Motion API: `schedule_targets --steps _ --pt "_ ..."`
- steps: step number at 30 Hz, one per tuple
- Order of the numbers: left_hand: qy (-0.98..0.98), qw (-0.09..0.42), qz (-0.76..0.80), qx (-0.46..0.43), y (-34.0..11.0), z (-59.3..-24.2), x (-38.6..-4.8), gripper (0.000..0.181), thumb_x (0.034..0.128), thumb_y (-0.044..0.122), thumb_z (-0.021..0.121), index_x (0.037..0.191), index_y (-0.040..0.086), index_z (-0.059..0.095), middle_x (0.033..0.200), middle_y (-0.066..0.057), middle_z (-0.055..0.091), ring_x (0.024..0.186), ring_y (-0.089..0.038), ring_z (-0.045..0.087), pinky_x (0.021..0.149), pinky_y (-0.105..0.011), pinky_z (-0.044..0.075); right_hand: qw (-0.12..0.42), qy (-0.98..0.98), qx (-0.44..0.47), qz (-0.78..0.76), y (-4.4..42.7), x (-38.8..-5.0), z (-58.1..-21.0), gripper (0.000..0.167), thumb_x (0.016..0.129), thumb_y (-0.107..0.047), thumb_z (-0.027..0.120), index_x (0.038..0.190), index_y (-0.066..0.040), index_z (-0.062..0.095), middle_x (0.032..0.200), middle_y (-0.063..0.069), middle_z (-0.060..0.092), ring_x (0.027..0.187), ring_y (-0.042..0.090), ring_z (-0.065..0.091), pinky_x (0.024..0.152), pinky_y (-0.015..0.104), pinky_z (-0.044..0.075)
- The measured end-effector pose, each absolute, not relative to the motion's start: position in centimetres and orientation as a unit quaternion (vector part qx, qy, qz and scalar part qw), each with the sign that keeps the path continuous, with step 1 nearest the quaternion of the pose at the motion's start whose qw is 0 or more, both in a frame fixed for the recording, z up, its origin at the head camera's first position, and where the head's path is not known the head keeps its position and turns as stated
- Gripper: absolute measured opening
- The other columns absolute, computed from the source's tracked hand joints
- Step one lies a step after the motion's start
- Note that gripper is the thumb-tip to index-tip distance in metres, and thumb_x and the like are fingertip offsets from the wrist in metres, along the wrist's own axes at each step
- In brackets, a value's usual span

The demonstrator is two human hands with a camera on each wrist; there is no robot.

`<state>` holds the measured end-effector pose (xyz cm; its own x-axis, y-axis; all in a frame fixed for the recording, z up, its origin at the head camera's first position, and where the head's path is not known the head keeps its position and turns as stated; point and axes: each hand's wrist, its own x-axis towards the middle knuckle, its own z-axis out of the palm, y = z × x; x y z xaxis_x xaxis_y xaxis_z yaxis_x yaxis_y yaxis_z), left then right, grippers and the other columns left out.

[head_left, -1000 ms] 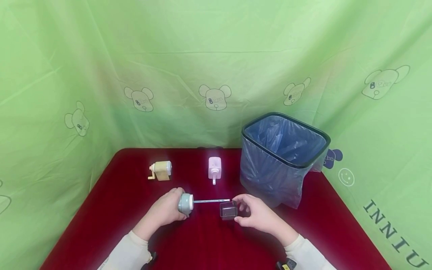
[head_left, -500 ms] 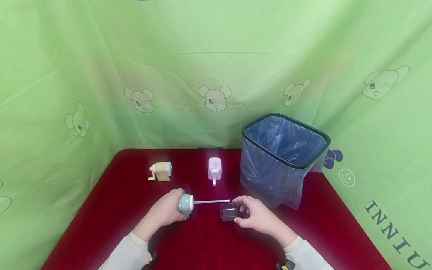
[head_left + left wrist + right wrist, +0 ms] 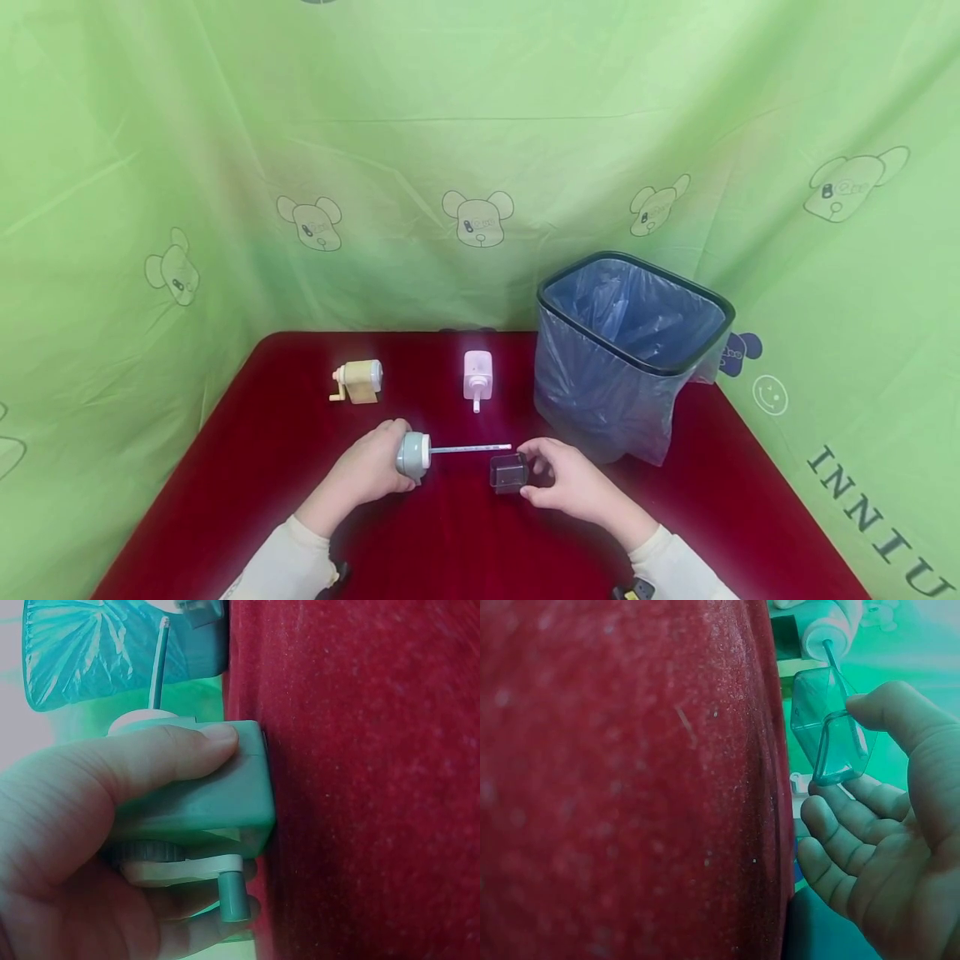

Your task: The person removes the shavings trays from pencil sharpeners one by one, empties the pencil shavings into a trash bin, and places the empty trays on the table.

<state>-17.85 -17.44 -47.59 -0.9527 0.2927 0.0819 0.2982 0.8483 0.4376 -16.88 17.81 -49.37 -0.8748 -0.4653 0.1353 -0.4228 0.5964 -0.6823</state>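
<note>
My left hand (image 3: 369, 465) grips a grey-green pencil sharpener (image 3: 411, 455) with its thumb across the body. The sharpener's crank (image 3: 184, 870) shows below the palm in the left wrist view. A pencil (image 3: 471, 448) sticks out of the sharpener's white front, pointing right. Between the thumb and fingers of my right hand (image 3: 572, 479) is a clear, dark-tinted shavings box (image 3: 508, 473), held just in front of the pencil's free end. In the right wrist view the box (image 3: 810, 712) looks empty, and the pencil (image 3: 831, 656) shows behind it.
A yellow crank sharpener (image 3: 360, 381) stands at the back left of the red-covered table (image 3: 442, 550). A pink sharpener (image 3: 477, 375) stands at the back middle. The bin (image 3: 600, 392), lined with a plastic bag, is at the back right. Green printed cloth (image 3: 480, 150) hangs behind.
My right hand and the shavings box have shifted very slightly toward me. The left hand, sharpener and pencil stay practically still.
</note>
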Motion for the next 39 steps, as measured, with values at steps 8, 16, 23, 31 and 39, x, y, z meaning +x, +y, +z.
schedule_targets --steps 8,16,23,31,39 --pt "-0.961 0.007 -0.229 -0.155 -17.46 -47.68 -17.9 0.071 0.0602 0.024 0.099 0.118 0.012 0.058 0.103 -0.001 0.061 0.085 -0.019 0.059 0.073 -0.039 0.056 0.028 0.895 -0.253 -0.366 17.8 -16.9 -49.34 0.052 0.079 -0.026 0.087 0.123 -0.015 0.064 0.104 -0.006 0.064 0.09 0.012 0.06 0.076 0.027 0.055" --pt "-0.961 0.008 -0.229 -0.155 -17.52 -47.77 -17.83 0.072 0.0605 0.024 0.099 0.118 0.012 0.058 0.103 -0.001 0.061 0.086 -0.019 0.059 0.073 -0.039 0.056 0.026 0.897 -0.259 -0.358 17.91 -17.01 -49.5 0.052 0.078 -0.026 0.087 0.123 -0.014 0.064 0.107 -0.005 0.065 0.09 0.013 0.06 0.078 0.027 0.055" --pt "-0.96 0.009 -0.231 -0.156 -17.45 -47.56 -17.72 0.071 0.0605 0.023 0.099 0.118 0.012 0.059 0.103 -0.001 0.061 0.085 -0.019 0.059 0.072 -0.039 0.056 0.021 0.91 -0.258 -0.323 17.91 -17.2 -49.57 0.054 0.077 -0.029 0.087 0.123 -0.014 0.063 0.11 -0.006 0.065 0.092 0.01 0.059 0.082 0.028 0.055" --pt "-0.961 0.005 -0.231 -0.152 -17.47 -47.5 -17.7 0.071 0.061 0.024 0.099 0.118 0.013 0.059 0.103 0.0 0.061 0.086 -0.018 0.059 0.073 -0.038 0.056 0.018 0.913 -0.257 -0.315 17.85 -17.21 -49.53 0.054 0.077 -0.029 0.087 0.124 -0.015 0.064 0.11 -0.006 0.066 0.092 0.01 0.059 0.083 0.028 0.055" --pt "-0.96 0.006 -0.232 -0.155 -17.45 -47.44 -17.66 0.071 0.0609 0.024 0.099 0.117 0.011 0.059 0.102 -0.001 0.061 0.085 -0.018 0.059 0.073 -0.038 0.056 0.017 0.921 -0.252 -0.297 17.77 -17.17 -49.37 0.056 0.077 -0.031 0.087 0.125 -0.015 0.064 0.112 -0.006 0.067 0.092 0.008 0.059 0.084 0.03 0.056"
